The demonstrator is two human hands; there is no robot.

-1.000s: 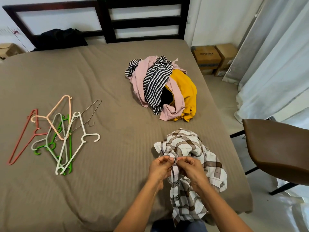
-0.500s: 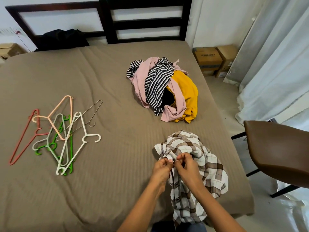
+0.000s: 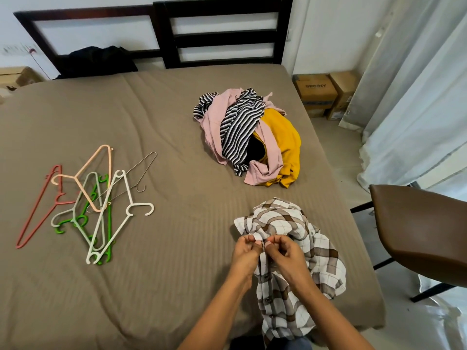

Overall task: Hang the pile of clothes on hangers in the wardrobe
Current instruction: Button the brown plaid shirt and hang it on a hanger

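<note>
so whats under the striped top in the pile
The striped top lies over a pink garment, and a black thing shows at its lower edge, beside the yellow garment. What that black thing is, or anything deeper, is covered.

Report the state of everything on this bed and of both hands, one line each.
plaid shirt, crumpled at the near edge of the bed, partly hanging over it
left hand, pinching the plaid shirt's front edge
right hand, pinching the plaid shirt beside the left hand
pile of clothes, heaped, untouched
hangers, lying loose and overlapping, all empty
</note>
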